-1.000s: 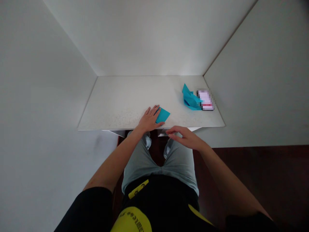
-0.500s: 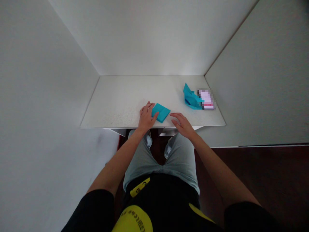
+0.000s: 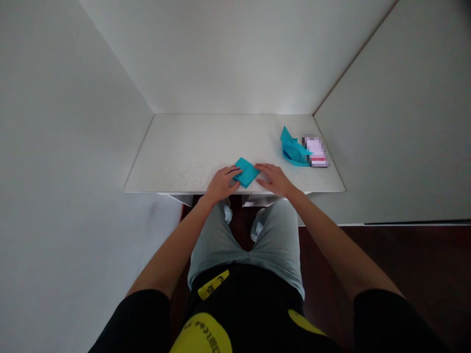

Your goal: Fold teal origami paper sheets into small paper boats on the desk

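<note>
A folded piece of blue paper (image 3: 248, 174) lies turned like a diamond near the front edge of the white tabletop. My left hand (image 3: 221, 184) rests at its left side, fingers stretched across the left corner and thumb by the lower edge. On the opposite side, my right hand (image 3: 277, 181) has its fingertips at the paper's right corner, the thumb held apart below. Whether the right fingers press on the corner or just meet it, I cannot tell. Farther right sits a folded blue paper shape (image 3: 293, 150) with a pointed tip, like a boat.
A phone-like device (image 3: 316, 151) with a blurred, lit screen lies at the right, touching or overlapped by the blue shape. White walls (image 3: 235, 59) enclose the tabletop (image 3: 184, 152) at the back and both sides. My legs are below its front edge.
My right hand has moved left to the paper's right corner. The left hand has slid slightly down, its fingers now pointing more to the right across the paper.
</note>
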A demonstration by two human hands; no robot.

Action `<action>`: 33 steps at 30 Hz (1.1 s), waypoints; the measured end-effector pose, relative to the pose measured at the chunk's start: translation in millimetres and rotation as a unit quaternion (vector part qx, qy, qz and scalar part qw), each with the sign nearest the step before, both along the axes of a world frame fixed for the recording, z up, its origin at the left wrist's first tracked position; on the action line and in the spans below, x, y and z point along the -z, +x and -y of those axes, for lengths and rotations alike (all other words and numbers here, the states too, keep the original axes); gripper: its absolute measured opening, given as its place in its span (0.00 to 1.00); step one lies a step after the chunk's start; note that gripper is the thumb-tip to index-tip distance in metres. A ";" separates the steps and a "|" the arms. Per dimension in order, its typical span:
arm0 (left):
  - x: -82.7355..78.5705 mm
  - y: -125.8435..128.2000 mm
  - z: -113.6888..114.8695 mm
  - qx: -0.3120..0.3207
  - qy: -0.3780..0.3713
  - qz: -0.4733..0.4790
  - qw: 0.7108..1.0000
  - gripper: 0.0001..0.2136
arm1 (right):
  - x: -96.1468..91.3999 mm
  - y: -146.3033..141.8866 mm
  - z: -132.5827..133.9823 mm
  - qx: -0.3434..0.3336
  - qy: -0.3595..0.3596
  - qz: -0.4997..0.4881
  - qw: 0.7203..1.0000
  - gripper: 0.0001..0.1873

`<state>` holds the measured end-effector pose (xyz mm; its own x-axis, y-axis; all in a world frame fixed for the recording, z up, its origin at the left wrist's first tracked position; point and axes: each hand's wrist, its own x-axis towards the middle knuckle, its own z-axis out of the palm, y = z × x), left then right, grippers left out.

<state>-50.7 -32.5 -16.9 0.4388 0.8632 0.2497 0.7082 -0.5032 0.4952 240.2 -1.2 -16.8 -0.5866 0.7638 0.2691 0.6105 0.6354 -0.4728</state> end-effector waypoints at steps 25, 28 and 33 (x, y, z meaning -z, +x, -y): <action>-7.8 14.7 -23.6 -0.169 -0.013 0.013 0.985 0.17 | 6.5 -14.7 -9.6 0.086 0.069 0.005 0.994 0.25; -9.1 23.2 -17.0 -0.110 0.014 -0.064 0.992 0.17 | 3.9 -22.1 -7.1 0.042 0.065 0.071 0.994 0.25; -2.2 20.6 5.2 0.019 0.034 -0.107 0.994 0.26 | 11.1 -26.8 1.1 -0.017 0.053 0.105 0.993 0.30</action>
